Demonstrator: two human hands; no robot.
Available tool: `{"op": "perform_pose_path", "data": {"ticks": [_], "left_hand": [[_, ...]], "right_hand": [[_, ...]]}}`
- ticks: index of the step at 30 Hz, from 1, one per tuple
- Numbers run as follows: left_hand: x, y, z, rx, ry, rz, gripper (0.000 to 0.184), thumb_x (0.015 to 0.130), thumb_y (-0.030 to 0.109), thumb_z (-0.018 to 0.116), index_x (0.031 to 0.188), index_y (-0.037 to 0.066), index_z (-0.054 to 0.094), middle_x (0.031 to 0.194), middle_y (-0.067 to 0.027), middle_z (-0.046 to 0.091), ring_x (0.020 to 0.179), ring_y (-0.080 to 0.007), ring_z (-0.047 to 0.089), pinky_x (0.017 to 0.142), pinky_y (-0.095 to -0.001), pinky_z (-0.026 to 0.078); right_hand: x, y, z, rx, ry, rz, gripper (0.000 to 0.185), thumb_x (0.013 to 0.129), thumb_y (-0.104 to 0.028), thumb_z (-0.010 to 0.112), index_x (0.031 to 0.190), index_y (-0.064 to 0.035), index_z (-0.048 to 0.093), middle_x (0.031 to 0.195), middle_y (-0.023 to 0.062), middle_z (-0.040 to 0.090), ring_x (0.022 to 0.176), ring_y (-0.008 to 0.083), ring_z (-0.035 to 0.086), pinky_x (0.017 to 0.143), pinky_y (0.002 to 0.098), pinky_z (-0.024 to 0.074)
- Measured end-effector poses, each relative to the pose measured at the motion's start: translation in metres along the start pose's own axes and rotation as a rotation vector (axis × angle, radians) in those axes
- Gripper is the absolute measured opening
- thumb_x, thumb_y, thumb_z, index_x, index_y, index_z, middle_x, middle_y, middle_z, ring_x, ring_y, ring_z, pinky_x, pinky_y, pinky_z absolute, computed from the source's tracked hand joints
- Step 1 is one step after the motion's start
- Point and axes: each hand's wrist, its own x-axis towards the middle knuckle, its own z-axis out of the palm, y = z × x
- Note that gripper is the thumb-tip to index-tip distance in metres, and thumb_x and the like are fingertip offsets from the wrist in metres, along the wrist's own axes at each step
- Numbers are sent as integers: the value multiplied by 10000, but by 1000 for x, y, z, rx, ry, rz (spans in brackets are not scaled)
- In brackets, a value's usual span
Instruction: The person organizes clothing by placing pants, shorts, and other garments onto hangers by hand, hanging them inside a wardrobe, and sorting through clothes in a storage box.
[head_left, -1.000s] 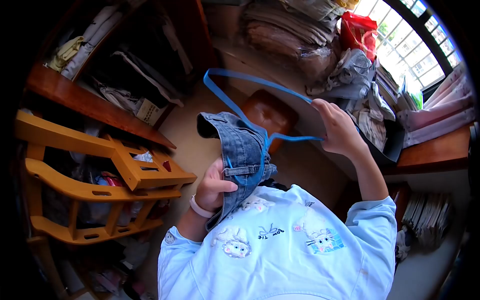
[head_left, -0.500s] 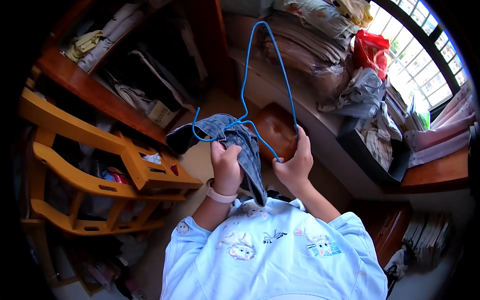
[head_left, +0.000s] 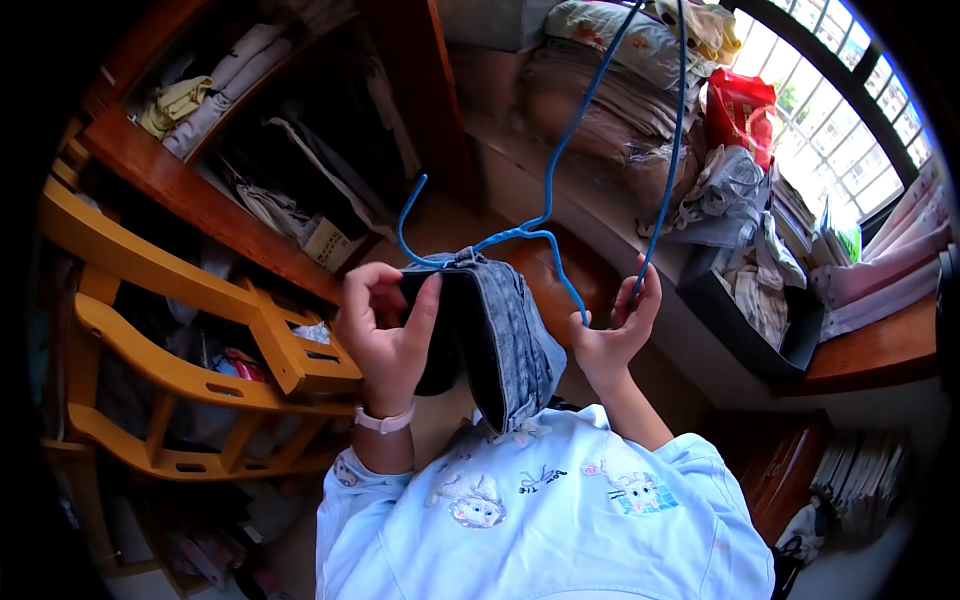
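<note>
A blue wire hanger [head_left: 549,185] is gripped at its near bends by my right hand [head_left: 612,335]. Its long loop stretches away from me past the top edge of the view, and its hook curls out to the left. A blue-grey denim garment [head_left: 515,325], faded in patches, hangs from the wire near the hook, seemingly by a loop on its waistband. My left hand [head_left: 385,335] is at the waistband's left edge, thumb and curled fingers pinching the rim. The dark inside of the garment faces left.
Yellow wooden furniture [head_left: 170,360] stands at left, below an open wardrobe [head_left: 190,190] with clothes. A brown leather stool [head_left: 565,275] lies beyond the garment. Right, a window ledge bears folded bedding [head_left: 620,90], a red bag [head_left: 741,115] and a dark box [head_left: 795,350] with cloth.
The hanger has moved up and right, its loop now leaving the view. My left hand has shifted left from the garment's middle to its waistband edge, and the waistband has opened wider.
</note>
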Motion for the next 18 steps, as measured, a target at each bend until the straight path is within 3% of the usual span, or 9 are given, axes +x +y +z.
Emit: {"op": "perform_pose_path", "data": {"ticks": [1, 3, 4, 5, 7, 8, 13, 15, 18], "left_hand": [[5, 9, -6, 139, 9, 26, 360, 697, 246, 742, 952, 59, 569, 717, -8, 505, 597, -81, 446, 514, -190, 331], [29, 23, -10, 454, 7, 527, 419, 695, 279, 733, 1020, 51, 596, 819, -47, 545, 735, -153, 480, 615, -239, 382], [33, 25, -11, 476, -137, 525, 399, 716, 283, 705, 1025, 49, 611, 952, -88, 567, 919, -218, 471, 725, -294, 396], [39, 13, -6, 288, -293, 521, 268, 759, 197, 663, 965, 30, 624, 936, -110, 600, 860, -223, 541, 686, -302, 428], [26, 0, 4, -190, -484, 96, 167, 780, 120, 624, 897, 1, 630, 816, -116, 619, 731, -227, 595, 604, -289, 441], [21, -1, 14, -184, -367, 174, 97, 781, 60, 595, 800, -33, 617, 669, -131, 593, 549, -227, 567, 509, -277, 417], [13, -5, 25, -58, -417, 168, 86, 777, 16, 563, 723, -47, 586, 603, -158, 545, 509, -247, 532, 463, -295, 366], [11, -8, 29, -131, -398, 96, 97, 786, 18, 544, 722, -45, 580, 598, -160, 539, 514, -268, 536, 467, -301, 376], [3, 3, 31, -82, -215, 156, 112, 801, 39, 532, 735, -42, 573, 612, -168, 541, 527, -304, 541, 473, -307, 391]], "right_hand": [[5, 1, 2, 14, 22, -13, 784, 510, -18, 606, 1250, -15, 349, 885, 22, 422, 741, 84, 413, 623, 173, 356], [9, 0, 3, 31, 46, -27, 789, 509, -20, 610, 1251, -13, 345, 877, 19, 422, 737, 85, 411, 624, 174, 356], [9, -2, 2, 22, 25, -9, 789, 503, -23, 615, 1247, -10, 352, 862, 20, 422, 734, 91, 412, 620, 181, 355], [9, -5, 1, 12, 2, 10, 789, 498, -26, 620, 1242, -6, 359, 848, 20, 422, 730, 96, 413, 616, 189, 354], [11, -10, 2, -33, 5, -41, 780, 492, -19, 618, 1232, -2, 372, 827, 31, 421, 711, 109, 419, 599, 200, 357], [14, -12, 3, -78, 12, -97, 772, 487, -12, 615, 1223, 2, 385, 806, 41, 420, 692, 122, 424, 583, 210, 359], [16, -23, 3, -172, 77, -259, 728, 490, 10, 588, 1199, 22, 422, 727, 78, 409, 582, 173, 430, 494, 241, 374], [13, -26, 3, -269, -45, -244, 710, 507, 13, 569, 1203, 29, 433, 727, 76, 425, 583, 186, 466, 505, 257, 407], [14, -25, 3, -315, 1, -305, 704, 530, 17, 598, 1218, 9, 448, 737, 92, 462, 575, 194, 501, 504, 265, 434]]}}
